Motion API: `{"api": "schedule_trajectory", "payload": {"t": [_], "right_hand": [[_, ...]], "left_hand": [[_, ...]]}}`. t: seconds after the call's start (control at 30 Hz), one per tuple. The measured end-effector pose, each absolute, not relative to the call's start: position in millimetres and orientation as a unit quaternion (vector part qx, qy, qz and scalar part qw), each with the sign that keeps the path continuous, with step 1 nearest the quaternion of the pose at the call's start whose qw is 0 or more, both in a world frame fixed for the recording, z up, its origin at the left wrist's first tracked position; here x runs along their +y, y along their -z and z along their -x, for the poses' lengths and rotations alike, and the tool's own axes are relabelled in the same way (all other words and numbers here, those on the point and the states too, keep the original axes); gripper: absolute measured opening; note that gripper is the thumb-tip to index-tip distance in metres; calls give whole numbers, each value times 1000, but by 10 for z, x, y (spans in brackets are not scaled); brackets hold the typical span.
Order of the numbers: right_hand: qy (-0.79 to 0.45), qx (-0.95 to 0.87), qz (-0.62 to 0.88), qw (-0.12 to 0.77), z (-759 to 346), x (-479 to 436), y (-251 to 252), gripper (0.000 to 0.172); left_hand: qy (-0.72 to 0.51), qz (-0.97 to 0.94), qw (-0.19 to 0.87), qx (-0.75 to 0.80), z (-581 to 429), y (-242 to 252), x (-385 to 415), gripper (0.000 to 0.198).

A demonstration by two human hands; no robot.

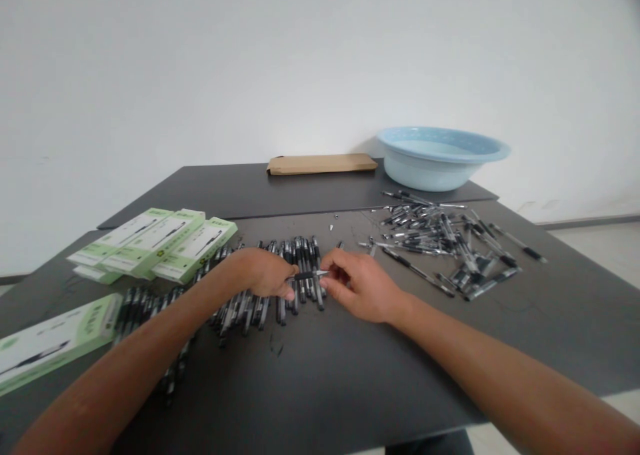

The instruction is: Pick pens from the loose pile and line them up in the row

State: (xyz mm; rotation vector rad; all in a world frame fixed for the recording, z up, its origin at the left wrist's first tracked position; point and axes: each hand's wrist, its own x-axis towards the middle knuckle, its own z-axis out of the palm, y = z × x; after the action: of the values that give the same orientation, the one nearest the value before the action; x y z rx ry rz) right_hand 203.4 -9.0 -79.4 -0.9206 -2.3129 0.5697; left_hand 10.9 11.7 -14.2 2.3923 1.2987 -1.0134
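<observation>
My grip clamps one pen (307, 275), left hand (265, 273) and right hand (360, 285) pinching its ends above the pen row (250, 305).

Matt dark table (350, 375), glossy black plastic pens (300, 261), smooth blue plastic basin (443, 158), green cardboard boxes (165, 241)

The print on the green boxes (165, 241) is too small to read.

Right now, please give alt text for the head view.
Left hand and right hand hold one black pen over a row of pens on a dark table. Green boxes lie left; loose pens and a blue basin, right.
</observation>
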Motion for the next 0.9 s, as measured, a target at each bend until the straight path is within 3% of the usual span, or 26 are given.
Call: {"api": "schedule_trajectory", "payload": {"t": [0.2, 0.33, 0.9], "right_hand": [[-217, -863, 343, 300, -2019, -95, 798, 16], [-202, -870, 338, 296, -2011, -89, 794, 6], [-218, -868, 336, 293, -2021, -101, 807, 19]], "left_hand": [[349, -822, 117, 434, -107, 146, 120, 48], [344, -820, 119, 441, -100, 148, 121, 46], [337, -822, 111, 445, -92, 161, 123, 49]]}}
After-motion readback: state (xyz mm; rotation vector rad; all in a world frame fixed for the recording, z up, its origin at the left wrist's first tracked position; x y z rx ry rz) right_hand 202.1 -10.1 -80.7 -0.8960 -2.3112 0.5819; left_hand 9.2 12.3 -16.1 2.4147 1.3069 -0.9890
